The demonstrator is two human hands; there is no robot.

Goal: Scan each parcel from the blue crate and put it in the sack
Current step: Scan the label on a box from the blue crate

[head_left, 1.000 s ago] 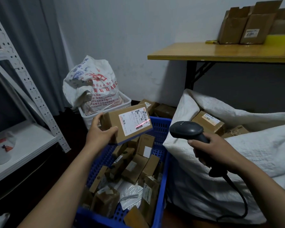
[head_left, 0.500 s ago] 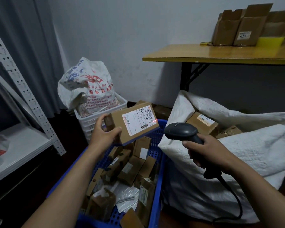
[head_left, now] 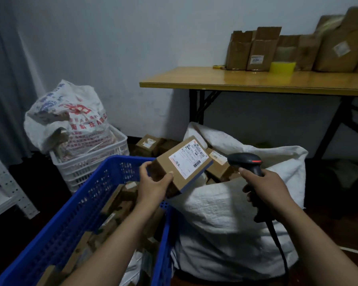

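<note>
**Parcel held at sack mouth**

L hand point(head_left: 153, 188) grips the parcel point(head_left: 182, 164) by its near end, thumb on top, label up, over where the blue crate point(head_left: 87, 203) meets the white sack point(head_left: 225, 213). R hand point(head_left: 267, 195) is curled round the scanner point(head_left: 245, 162) handle; trigger finger prob. hidden.

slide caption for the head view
Left hand holds a labelled parcel by the white sack; right hand grips the scanner.

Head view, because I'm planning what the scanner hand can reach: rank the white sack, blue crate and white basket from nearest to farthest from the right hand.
1. White sack: directly under and in front of the right hand, which grips the scanner.
2. Blue crate: to the left, beside the sack.
3. White basket: far left, behind the crate.
</note>
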